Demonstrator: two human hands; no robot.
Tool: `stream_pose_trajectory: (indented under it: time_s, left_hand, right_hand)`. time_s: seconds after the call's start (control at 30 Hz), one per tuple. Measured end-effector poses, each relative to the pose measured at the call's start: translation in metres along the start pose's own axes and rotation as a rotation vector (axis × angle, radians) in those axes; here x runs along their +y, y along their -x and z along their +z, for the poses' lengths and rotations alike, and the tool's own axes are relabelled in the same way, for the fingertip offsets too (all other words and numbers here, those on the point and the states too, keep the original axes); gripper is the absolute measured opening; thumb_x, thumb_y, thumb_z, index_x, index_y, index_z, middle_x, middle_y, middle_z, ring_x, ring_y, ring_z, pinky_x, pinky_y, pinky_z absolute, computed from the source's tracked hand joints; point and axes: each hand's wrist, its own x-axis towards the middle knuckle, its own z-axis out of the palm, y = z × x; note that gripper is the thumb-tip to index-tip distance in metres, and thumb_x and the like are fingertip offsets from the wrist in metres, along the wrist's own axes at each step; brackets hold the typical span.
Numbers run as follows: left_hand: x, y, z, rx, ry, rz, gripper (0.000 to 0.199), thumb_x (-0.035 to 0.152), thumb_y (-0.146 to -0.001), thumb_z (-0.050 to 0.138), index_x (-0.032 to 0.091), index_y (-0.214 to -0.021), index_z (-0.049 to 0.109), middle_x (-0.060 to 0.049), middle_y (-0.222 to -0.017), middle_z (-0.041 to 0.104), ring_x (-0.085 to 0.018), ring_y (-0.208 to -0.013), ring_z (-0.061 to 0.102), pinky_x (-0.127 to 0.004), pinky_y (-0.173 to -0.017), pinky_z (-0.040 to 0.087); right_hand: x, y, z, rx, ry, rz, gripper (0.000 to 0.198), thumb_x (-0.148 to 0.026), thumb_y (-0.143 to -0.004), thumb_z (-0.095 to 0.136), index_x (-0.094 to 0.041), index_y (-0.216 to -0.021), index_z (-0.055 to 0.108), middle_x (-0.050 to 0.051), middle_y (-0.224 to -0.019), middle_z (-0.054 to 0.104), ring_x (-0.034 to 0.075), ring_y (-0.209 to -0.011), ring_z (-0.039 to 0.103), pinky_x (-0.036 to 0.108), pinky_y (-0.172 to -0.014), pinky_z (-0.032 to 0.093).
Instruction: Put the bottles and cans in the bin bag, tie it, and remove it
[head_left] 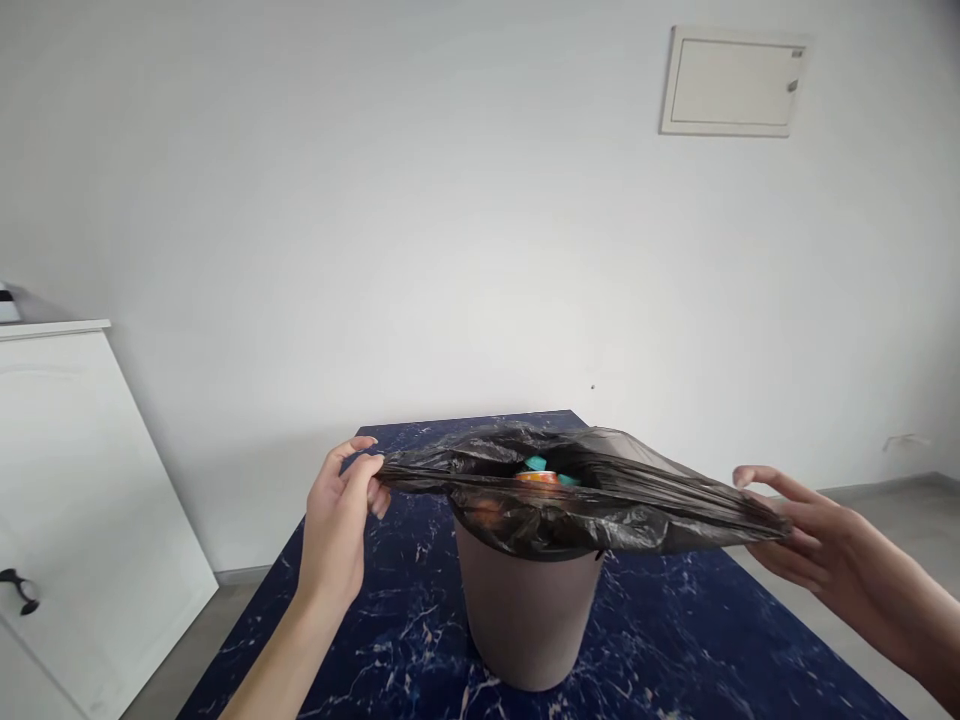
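Observation:
A black plastic garbage bag lines a brownish-grey trash can, its mouth pulled out wide to both sides above the rim. On the left, my left hand pinches one gathered edge of the bag between thumb and fingers. My right hand grips the opposite edge, stretched out past the can on the right. Through the narrowed opening some trash shows: an orange-and-white item and teal pieces. The rest of the contents is hidden by the bag.
The can stands on a table with a dark blue marble-patterned top. To the left is a white cabinet with a black handle. A pale wall with a panel box rises behind the table.

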Motion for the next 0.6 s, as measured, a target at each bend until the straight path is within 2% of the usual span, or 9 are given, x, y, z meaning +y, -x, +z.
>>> stream_pose_trajectory:
  time_s: [0.07, 0.13, 0.2, 0.27, 0.37, 0.43, 0.47, 0.53, 0.6]
  left_hand:
    - [0.005, -0.008, -0.002, 0.029, -0.128, 0.014, 0.03, 0.043, -0.087, 0.078, 0.026, -0.109, 0.068, -0.002, -0.1, 0.068, -0.018, -0.086, 0.062, -0.027, -0.069, 0.047]
    - [0.017, -0.016, -0.002, 0.059, -0.211, 0.067, 0.031, 0.046, -0.088, 0.077, 0.027, -0.111, 0.069, -0.005, -0.129, 0.069, -0.024, -0.117, 0.063, -0.029, -0.085, 0.049]
    - [0.032, -0.021, 0.004, -0.001, -0.331, 0.136, 0.031, 0.051, -0.09, 0.073, 0.029, -0.112, 0.069, -0.005, -0.136, 0.068, -0.027, -0.127, 0.061, -0.031, -0.092, 0.049]
    - [0.047, -0.026, 0.014, -0.16, -0.525, 0.216, 0.039, 0.059, -0.092, 0.068, 0.028, -0.114, 0.07, -0.008, -0.138, 0.068, -0.031, -0.127, 0.062, -0.034, -0.093, 0.049]
    - [0.057, -0.036, 0.034, -0.395, -0.869, 0.351, 0.057, 0.069, -0.094, 0.057, 0.024, -0.128, 0.067, -0.016, -0.143, 0.066, -0.035, -0.128, 0.063, -0.037, -0.09, 0.05]
    - [0.056, -0.045, 0.046, -0.487, -1.064, 0.391, 0.064, 0.072, -0.093, 0.056, 0.022, -0.133, 0.065, -0.018, -0.14, 0.069, -0.036, -0.12, 0.068, -0.036, -0.082, 0.05]
    - [0.054, -0.05, 0.05, -0.523, -1.13, 0.385, 0.064, 0.072, -0.089, 0.06, 0.022, -0.129, 0.068, -0.018, -0.13, 0.074, -0.036, -0.109, 0.072, -0.035, -0.074, 0.049]
    - [0.049, -0.057, 0.056, -0.572, -1.192, 0.371, 0.055, 0.072, -0.08, 0.071, 0.025, -0.109, 0.075, -0.013, -0.097, 0.081, -0.031, -0.077, 0.073, -0.031, -0.06, 0.042]
    - [0.045, -0.061, 0.056, -0.585, -1.211, 0.388, 0.042, 0.067, -0.075, 0.078, 0.026, -0.081, 0.073, -0.007, -0.068, 0.073, -0.024, -0.051, 0.06, -0.029, -0.052, 0.032]
  right_hand:
    - [-0.01, -0.004, 0.006, 0.009, 0.173, 0.017, 0.03, -0.061, -0.084, 0.076, -0.032, -0.087, 0.07, 0.001, -0.075, 0.048, 0.02, -0.063, 0.051, 0.032, -0.047, 0.049]
    - [-0.023, -0.009, 0.014, 0.042, 0.302, -0.009, 0.041, -0.072, -0.086, 0.07, -0.034, -0.102, 0.071, 0.004, -0.093, 0.062, 0.026, -0.091, 0.065, 0.034, -0.069, 0.06]
    - [-0.037, -0.017, 0.026, 0.057, 0.415, -0.014, 0.056, -0.077, -0.085, 0.069, -0.036, -0.124, 0.068, 0.007, -0.117, 0.07, 0.032, -0.114, 0.067, 0.038, -0.088, 0.06]
    - [-0.048, -0.029, 0.039, 0.019, 0.509, -0.001, 0.067, -0.077, -0.082, 0.072, -0.036, -0.135, 0.064, 0.011, -0.128, 0.073, 0.034, -0.113, 0.07, 0.041, -0.087, 0.06]
    - [-0.057, -0.053, 0.059, -0.093, 0.607, -0.023, 0.076, -0.072, -0.073, 0.084, -0.03, -0.134, 0.067, 0.015, -0.118, 0.078, 0.033, -0.095, 0.074, 0.038, -0.071, 0.058]
    - [-0.058, -0.068, 0.069, -0.172, 0.735, -0.037, 0.071, -0.07, -0.068, 0.088, -0.026, -0.122, 0.074, 0.013, -0.098, 0.081, 0.03, -0.08, 0.073, 0.035, -0.062, 0.052]
    - [-0.059, -0.074, 0.073, -0.222, 0.822, -0.048, 0.063, -0.07, -0.068, 0.087, -0.025, -0.111, 0.078, 0.011, -0.087, 0.08, 0.027, -0.072, 0.07, 0.034, -0.058, 0.048]
    - [-0.058, -0.082, 0.077, -0.338, 1.004, -0.084, 0.049, -0.071, -0.072, 0.083, -0.024, -0.08, 0.076, 0.006, -0.067, 0.072, 0.021, -0.057, 0.06, 0.032, -0.052, 0.037]
    - [-0.059, -0.085, 0.079, -0.429, 1.136, -0.138, 0.056, -0.073, -0.079, 0.075, -0.024, -0.058, 0.06, 0.003, -0.057, 0.062, 0.016, -0.05, 0.049, 0.031, -0.05, 0.027]
